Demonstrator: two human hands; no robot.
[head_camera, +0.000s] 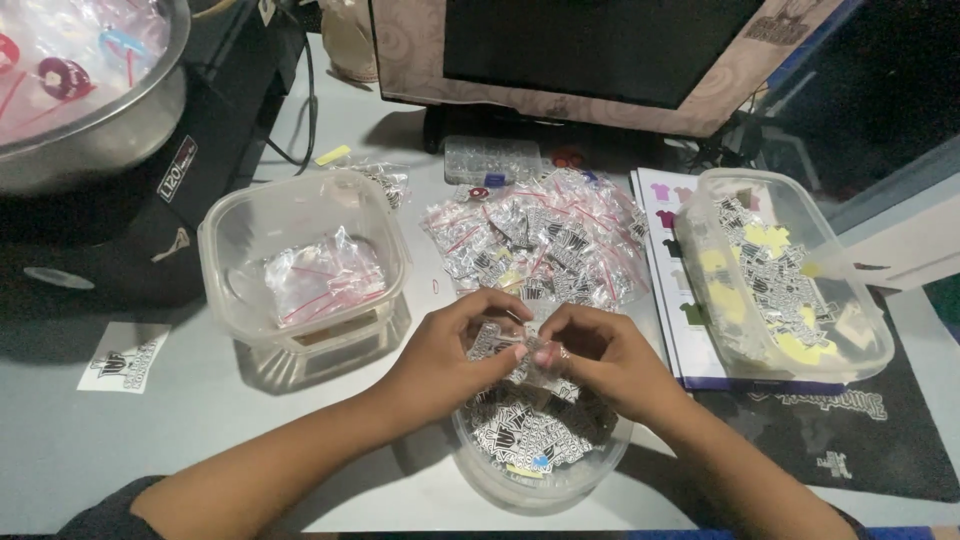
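the left hand (450, 350) and the right hand (590, 355) meet over a round clear bowl (590, 478) at the near edge of the desk (120, 440). between the fingertips of both hands there is a small clear zip bag (522, 352) with a black and white sticker inside or going inside; i cannot tell which. the grip of each hand is nearly closed, thumb against first fingers, pinching one side of the bag, so the bag is held just above the bowl and not resting on anything.

the bowl under the hands is full of black and white stickers (525, 435). behind the hands lies a heap of filled zip bags (545, 240) with red closing strips. to the left stands a square clear container (225, 235) with only a few bags on its bottom. to the right a long clear tub (860, 330) holds more stickers and some yellow pieces, and it stands partly on a printed sheet (672, 270). a steel bowl (100, 130) and a dark monitor (600, 50) are at the back.

to do this step well, i think the pinch should stay light and near the mouth of the bag, so the thin plastic does not wrinkle. one hand should keep the opening steady while the other guides the sticker flat, without bending its corners. working directly over the bowl is wise, because a dropped sticker falls back into it
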